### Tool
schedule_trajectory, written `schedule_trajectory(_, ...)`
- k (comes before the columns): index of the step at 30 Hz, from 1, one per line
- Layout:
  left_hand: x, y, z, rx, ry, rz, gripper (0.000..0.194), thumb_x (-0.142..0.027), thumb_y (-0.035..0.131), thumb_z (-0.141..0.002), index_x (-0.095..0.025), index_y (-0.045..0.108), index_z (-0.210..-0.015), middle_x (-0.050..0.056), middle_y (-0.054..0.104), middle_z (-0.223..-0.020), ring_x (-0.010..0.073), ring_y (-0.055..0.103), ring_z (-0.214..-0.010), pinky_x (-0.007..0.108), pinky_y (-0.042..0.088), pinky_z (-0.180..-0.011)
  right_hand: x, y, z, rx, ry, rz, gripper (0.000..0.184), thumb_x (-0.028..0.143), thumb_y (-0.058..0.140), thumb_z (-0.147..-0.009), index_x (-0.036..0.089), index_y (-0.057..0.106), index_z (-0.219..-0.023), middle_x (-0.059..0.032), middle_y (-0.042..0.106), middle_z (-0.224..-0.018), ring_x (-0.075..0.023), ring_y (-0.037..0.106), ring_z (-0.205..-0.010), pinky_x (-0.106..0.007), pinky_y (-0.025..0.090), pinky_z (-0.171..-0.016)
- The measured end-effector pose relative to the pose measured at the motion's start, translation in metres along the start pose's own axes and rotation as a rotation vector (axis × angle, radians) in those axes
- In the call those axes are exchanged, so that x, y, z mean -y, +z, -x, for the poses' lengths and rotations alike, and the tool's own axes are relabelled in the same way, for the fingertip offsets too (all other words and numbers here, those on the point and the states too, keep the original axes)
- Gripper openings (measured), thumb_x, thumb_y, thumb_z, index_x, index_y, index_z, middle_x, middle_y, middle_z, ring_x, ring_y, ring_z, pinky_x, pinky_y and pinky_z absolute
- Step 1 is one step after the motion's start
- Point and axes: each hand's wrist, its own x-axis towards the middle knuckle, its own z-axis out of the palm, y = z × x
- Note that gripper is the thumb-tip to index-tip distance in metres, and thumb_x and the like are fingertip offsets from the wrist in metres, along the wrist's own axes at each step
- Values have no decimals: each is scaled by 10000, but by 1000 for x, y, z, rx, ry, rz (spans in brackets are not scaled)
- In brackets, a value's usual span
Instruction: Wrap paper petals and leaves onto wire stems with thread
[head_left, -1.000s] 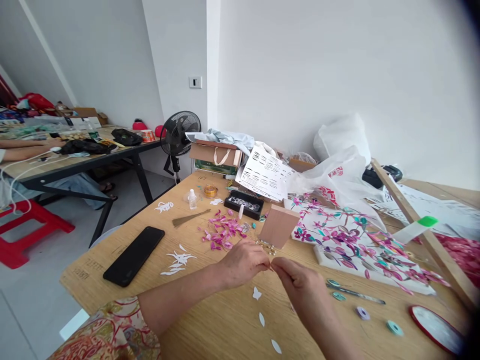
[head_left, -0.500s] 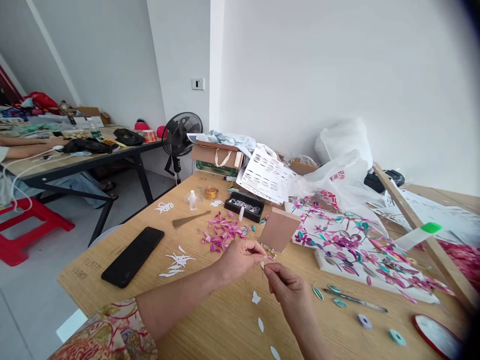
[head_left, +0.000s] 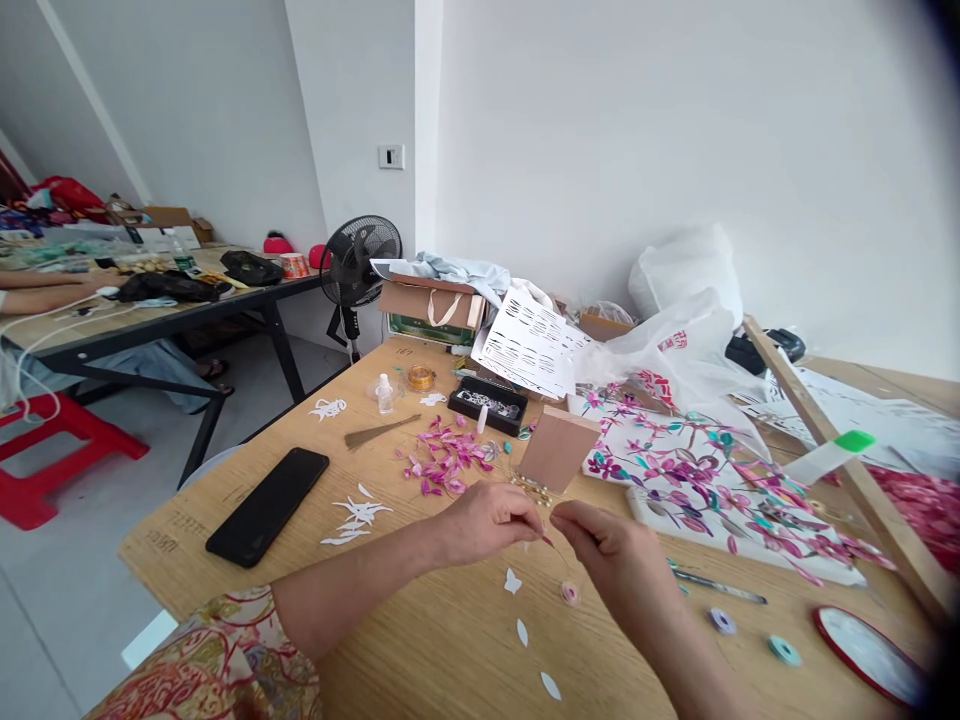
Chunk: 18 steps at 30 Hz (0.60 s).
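Observation:
My left hand (head_left: 491, 522) is closed in a pinch above the table. A small pink petal-like piece (head_left: 548, 541) shows at its fingertips. Close beside it, my right hand (head_left: 611, 545) also pinches, its fingertips just apart from the left ones; what it holds is too fine to make out. From near the fingertips a thin strand runs down to a small pink thread spool (head_left: 570, 593); whether the spool hangs or rests I cannot tell. Below the hands lie a white butterfly-shaped cut-out (head_left: 512, 581) and two white leaf-shaped cut-outs (head_left: 522, 632). Pink petals (head_left: 446, 455) lie beyond my left hand.
A black phone (head_left: 268, 507) and white slivers (head_left: 357, 520) lie left. Behind the hands stand a wooden block (head_left: 559, 450) and a black tray (head_left: 487, 402). Flower pieces (head_left: 690, 480), a pen (head_left: 720, 584), spools (head_left: 784, 650) and a red-rimmed oval (head_left: 870, 655) are right. Another person's arm (head_left: 52, 293) shows far left.
My right hand has moved up and rightward and turned over beside the left. The pink spool now shows beneath the hands. My left hand has shifted slightly right.

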Motion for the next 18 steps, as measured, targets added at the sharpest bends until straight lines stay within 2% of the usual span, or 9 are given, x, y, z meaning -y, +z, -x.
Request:
schedule_trajectory(4,-5,-2,0,-40,-239,526,85,-208,615,-667,-123,613,-678,-4,580,-644,88,509,-618,189,377,-599,-6,3,-8,91,160,-440,273,414,474,-726,186,562,-605,50,392,-438,-88,360,-424,-195,280,-426)
schedule_trajectory(8,-9,-2,-1,-142,-314,705,142,-245,647,-626,-112,602,-646,-16,543,-595,75,475,-588,187,363,-588,-5,23,-5,89,261,-707,304,466,528,-676,170,544,-608,73,345,-407,-62,267,-380,-185,203,-373)
schedule_trajectory(11,-8,-2,-3,-213,-329,648,146,-252,636,-632,-111,602,-646,-15,540,-586,77,470,-576,193,361,-578,-3,37,2,74,306,-739,320,485,517,-680,169,547,-640,77,349,-405,-57,256,-361,-182,200,-360)
schedule_trajectory(13,-5,-1,-4,-245,-341,536,106,-220,608,-652,-115,606,-658,-14,547,-591,83,480,-576,196,366,-573,0,42,8,67,328,-666,330,490,488,-696,169,559,-664,69,373,-411,-63,278,-347,-185,222,-353)
schedule_trajectory(15,-2,-1,-4,-263,-309,346,57,-168,578,-672,-125,613,-662,-7,565,-617,95,501,-607,201,375,-590,5,41,14,26,296,-498,327,470,451,-728,174,575,-668,55,403,-419,-78,338,-359,-188,262,-371)
schedule_trajectory(18,0,-1,-3,-245,-146,12,81,-125,558,-700,-142,624,-657,5,593,-666,108,512,-664,214,379,-649,14,30,20,-72,128,-167,320,416,402,-778,189,582,-642,32,464,-443,-100,433,-412,-190,304,-424)
